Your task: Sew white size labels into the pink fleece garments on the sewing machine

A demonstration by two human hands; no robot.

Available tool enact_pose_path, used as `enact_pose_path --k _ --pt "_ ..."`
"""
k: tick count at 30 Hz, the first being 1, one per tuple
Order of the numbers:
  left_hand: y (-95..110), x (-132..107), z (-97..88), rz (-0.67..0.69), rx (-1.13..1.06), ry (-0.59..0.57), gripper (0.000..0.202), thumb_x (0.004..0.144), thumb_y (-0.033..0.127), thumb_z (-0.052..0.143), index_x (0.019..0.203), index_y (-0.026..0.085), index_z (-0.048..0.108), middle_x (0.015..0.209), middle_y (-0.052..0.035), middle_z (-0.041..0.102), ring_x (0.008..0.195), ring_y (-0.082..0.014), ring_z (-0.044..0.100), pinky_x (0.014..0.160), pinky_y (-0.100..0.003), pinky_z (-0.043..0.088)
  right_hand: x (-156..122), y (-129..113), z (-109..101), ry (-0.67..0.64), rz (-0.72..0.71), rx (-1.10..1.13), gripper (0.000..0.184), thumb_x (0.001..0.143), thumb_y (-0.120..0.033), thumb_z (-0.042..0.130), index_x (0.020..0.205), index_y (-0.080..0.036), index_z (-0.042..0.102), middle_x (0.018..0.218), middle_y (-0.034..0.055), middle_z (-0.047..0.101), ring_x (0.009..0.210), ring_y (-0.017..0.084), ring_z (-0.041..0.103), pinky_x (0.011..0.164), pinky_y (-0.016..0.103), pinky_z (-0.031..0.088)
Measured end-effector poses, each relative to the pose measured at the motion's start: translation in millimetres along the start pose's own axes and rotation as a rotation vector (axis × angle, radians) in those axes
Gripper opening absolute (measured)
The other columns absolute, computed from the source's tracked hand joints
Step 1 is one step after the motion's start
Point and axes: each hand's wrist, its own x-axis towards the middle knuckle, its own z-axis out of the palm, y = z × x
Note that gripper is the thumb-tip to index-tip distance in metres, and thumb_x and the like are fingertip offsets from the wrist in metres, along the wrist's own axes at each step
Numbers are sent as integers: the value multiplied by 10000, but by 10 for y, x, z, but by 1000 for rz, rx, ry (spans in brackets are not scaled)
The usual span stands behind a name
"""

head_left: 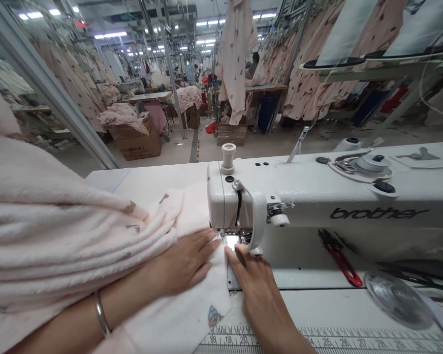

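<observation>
Left hand (184, 263): lies palm down on the pale pink plush cloth printed with small brown and blue motifs (77, 241), fingertips just beside the needle area of the white sewing machine marked "brother" (299, 184). Your left grip is flat and loose, fingers nearly straight and close together, pressing on the cloth, not closed around it. A silver metal bangle (101, 314) circles that wrist.

Right hand (258, 287): reaches in from the near edge, index finger extended to the needle area, its tip near your left fingertips. Thumb hidden; you cannot tell whether this grip pinches anything.

Cloth position: heaped in deep folds to your left, flatter under your left hand, its right-hand edge at the needle area. Its near corner overlaps the printed measuring scale (339, 339) along the near side of the white worktop (328, 302).

Right of your hands: red-handled snips (345, 268) lie beneath the machine arm; a clear round disc (398, 300) sits just beside them, with black-handled scissors (417, 270) near it.
</observation>
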Motion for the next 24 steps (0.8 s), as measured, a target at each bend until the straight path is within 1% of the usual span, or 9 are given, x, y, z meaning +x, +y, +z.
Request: enact_pose_path --k 4,7,11,13,15,18,20,22,24 --pt "-24 37 2 -24 -15 -24 415 931 254 402 1325 125 380 1314 -138 472 1267 -248 410 1105 -432 350 -22 7 -21 -9 -16 31 750 712 155 249 1351 -195 429 1337 96 413 1276 248 337 1006 430 433" --pt "-8 35 -16 -26 -30 -18 427 930 258 405 1337 136 366 1317 -133 470 1261 -246 415 1101 -434 356 -63 15 -6 14 -67 31 676 766 116 255 1363 -164 407 1342 121 412 1292 265 326 1013 447 430" --pt "33 8 -38 -16 -25 -1 442 923 243 413 1349 143 355 1337 -132 459 1282 -246 396 1111 -433 346 -118 -27 19 158 -165 44 609 786 93 240 1342 -88 412 1329 137 446 1285 262 345 1006 442 431" --pt "50 9 -40 -12 -13 6 449 918 236 415 1352 137 350 1337 -136 460 1288 -250 390 1113 -433 344 -121 -105 58 241 -178 49 576 782 86 242 1306 -46 442 1313 153 468 1272 271 364 991 446 433" --pt "51 32 -30 -22 -19 36 445 911 241 423 1338 137 358 1318 -142 470 1267 -250 412 1091 -429 372 -90 -237 125 284 -150 46 530 800 62 248 1267 -26 484 1294 164 494 1257 280 388 978 452 435" --pt "23 53 -14 -110 -47 121 465 877 290 486 1302 132 382 1288 -162 466 1209 -254 460 1023 -408 442 1 -484 200 273 -102 20 408 887 -48 301 1216 -11 539 1274 183 520 1212 306 447 923 451 472" --pt "13 -27 -62 -150 -51 123 496 855 302 524 1300 127 391 1283 -172 463 1182 -260 481 990 -401 466 27 -569 147 255 -134 17 370 937 -159 336 1187 -13 567 1259 182 535 1177 309 488 896 437 496" --pt "51 -242 -221 -133 -30 50 531 857 291 530 1344 150 374 1319 -161 459 1196 -268 480 997 -408 458 -41 -453 -20 237 -173 35 375 964 -235 327 1173 -67 589 1226 134 573 1138 270 529 888 401 510" --pt "153 -577 -499 -160 -11 49 550 875 301 525 1389 209 352 1363 -120 450 1220 -269 472 1020 -401 440 -221 -59 -255 205 -152 38 367 974 -282 316 1192 -154 582 1194 69 602 1095 225 560 864 365 525"
